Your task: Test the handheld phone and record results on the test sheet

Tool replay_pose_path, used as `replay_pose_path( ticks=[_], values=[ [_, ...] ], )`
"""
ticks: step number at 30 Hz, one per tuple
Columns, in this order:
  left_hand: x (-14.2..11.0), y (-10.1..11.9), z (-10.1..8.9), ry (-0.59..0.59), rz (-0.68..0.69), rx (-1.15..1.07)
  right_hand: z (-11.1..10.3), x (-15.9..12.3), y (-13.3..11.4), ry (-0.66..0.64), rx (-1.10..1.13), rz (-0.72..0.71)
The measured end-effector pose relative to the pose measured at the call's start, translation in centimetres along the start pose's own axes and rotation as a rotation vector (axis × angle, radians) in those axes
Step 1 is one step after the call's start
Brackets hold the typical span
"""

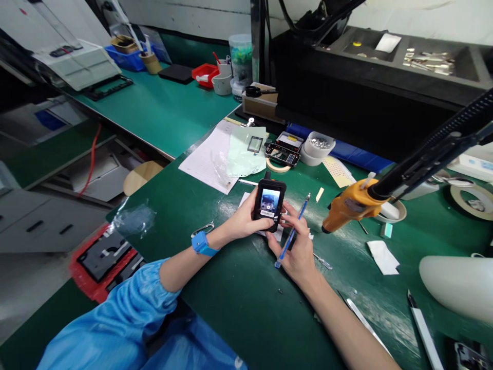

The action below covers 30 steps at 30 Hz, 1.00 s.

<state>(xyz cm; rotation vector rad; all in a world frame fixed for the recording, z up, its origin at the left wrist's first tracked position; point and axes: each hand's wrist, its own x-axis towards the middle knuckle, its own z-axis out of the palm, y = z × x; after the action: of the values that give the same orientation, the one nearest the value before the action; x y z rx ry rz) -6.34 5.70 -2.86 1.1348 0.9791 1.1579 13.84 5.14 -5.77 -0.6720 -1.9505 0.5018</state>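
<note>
A black handheld phone with a stubby antenna and a lit screen is held upright over the green bench. My left hand is closed around its left side, the thumb lying across the lower front. My right hand is closed on a blue pen, which slants up and to the right. Its fingertips also touch the phone's lower right edge. Some white paper lies beneath the phone, partly hidden by my hands. A blue band circles my left wrist.
An orange electric screwdriver hangs at the right. Behind the phone lie an opened device, a white cup of small parts and papers. A red case is at the left; tweezers and a knife lie lower right.
</note>
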Motion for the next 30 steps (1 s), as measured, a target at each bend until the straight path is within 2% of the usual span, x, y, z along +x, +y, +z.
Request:
replay_pose_path(
  ticks=[7,12,18,30],
  values=[
    [0.1,0.4,0.4,0.050,-0.007,-0.048,0.0,0.0,-0.1,0.006,0.020,0.018],
    [0.2,0.7,0.4,-0.004,-0.015,-0.036,0.1,0.1,-0.2,0.029,0.036,0.027],
    [0.2,0.5,0.6,0.090,-0.029,-0.025,0.1,0.1,-0.2,0.027,0.029,0.024],
    [-0.1,1.3,0.0,-0.025,-0.019,0.017,0.1,-0.1,-0.1,0.028,0.040,0.058]
  ],
)
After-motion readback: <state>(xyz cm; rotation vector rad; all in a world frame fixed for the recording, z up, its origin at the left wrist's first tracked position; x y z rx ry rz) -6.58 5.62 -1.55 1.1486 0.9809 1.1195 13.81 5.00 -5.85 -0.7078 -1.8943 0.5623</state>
